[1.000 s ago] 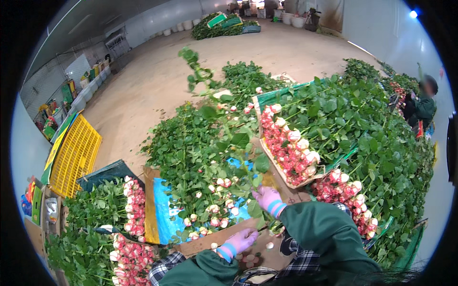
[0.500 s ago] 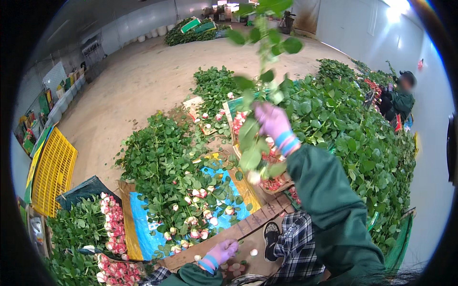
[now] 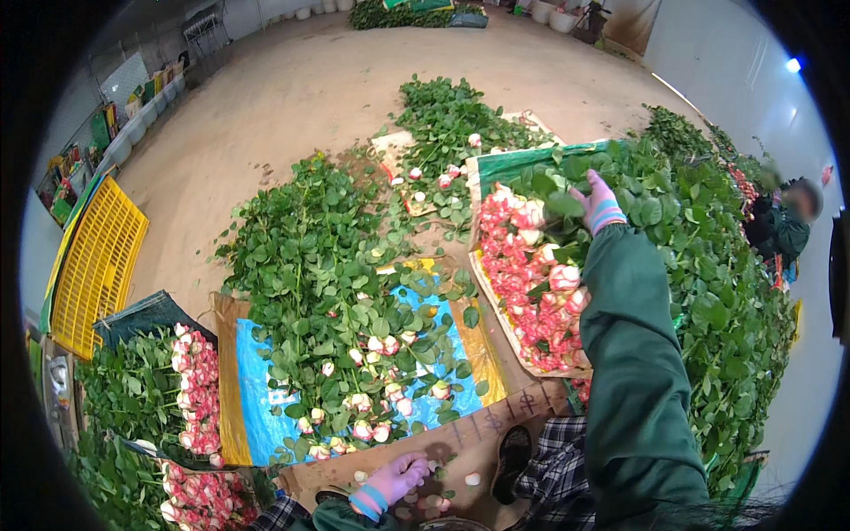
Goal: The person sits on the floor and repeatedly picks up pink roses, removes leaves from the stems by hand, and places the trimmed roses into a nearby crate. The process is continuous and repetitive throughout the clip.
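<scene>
My right hand, in a pink-purple glove with a striped cuff, reaches over the large pile of cut roses at the right. Its thumb and fingers are apart among the leaves at the pile's left edge, and I see no stem gripped. Below it lie the packed pink-and-white rose heads. My left hand, gloved alike, is low at the front with curled fingers and nothing showing in them. It hovers by the edge of a cardboard strip, above loose petals on the floor.
Looser leafy roses lie on a blue-and-yellow sheet in the middle. More rose bundles are at the left, near a yellow plastic crate. A smaller rose heap lies beyond. A co-worker is at the far right.
My right hand has moved right and away from me onto the big pile; the long rose stem it held up is no longer in it. My left hand stays low. The view has shifted.
</scene>
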Tool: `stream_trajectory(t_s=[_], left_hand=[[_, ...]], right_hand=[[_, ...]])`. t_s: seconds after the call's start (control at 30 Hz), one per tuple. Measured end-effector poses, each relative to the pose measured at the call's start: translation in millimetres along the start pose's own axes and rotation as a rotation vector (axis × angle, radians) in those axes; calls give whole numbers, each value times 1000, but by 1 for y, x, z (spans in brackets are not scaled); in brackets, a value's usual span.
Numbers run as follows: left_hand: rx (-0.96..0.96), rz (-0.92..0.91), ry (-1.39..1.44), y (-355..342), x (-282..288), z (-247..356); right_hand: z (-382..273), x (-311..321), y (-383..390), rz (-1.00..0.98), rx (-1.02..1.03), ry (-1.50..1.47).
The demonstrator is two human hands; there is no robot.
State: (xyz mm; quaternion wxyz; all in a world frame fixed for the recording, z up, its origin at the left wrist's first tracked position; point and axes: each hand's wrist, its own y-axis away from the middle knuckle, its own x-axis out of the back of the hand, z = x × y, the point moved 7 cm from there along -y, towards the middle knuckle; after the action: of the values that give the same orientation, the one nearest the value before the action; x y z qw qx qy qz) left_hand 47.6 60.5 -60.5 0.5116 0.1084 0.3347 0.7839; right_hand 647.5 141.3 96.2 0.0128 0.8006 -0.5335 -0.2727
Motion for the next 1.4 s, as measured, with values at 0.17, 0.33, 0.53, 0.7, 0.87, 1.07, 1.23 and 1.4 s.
stream_trajectory(t_s=[0.17,0.33,0.53,0.7,0.87,1.07,1.23,1.4], left_hand=[[9,-19,38,-21,13,-7],[136,268,-223,-32,75,-38],[286,1203,-608,4,199,-60],[448,1295,-636,11,248,-86],[577,857,-596,-16,278,-141],[575,941,-468,-24,290,-167],[420,1079,-216,2,335,-153],[103,532,188,44,333,-131]], right_hand=[[14,39,-102,-257,-309,-126],[-61,12,-58,-115,232,1281],[-58,-96,174,-266,898,1559],[37,-103,384,-717,699,1386],[147,-75,407,-1084,386,1462],[188,-72,397,-1123,292,1527],[188,-86,399,-1104,227,1562],[205,-86,414,-1228,331,1444]])
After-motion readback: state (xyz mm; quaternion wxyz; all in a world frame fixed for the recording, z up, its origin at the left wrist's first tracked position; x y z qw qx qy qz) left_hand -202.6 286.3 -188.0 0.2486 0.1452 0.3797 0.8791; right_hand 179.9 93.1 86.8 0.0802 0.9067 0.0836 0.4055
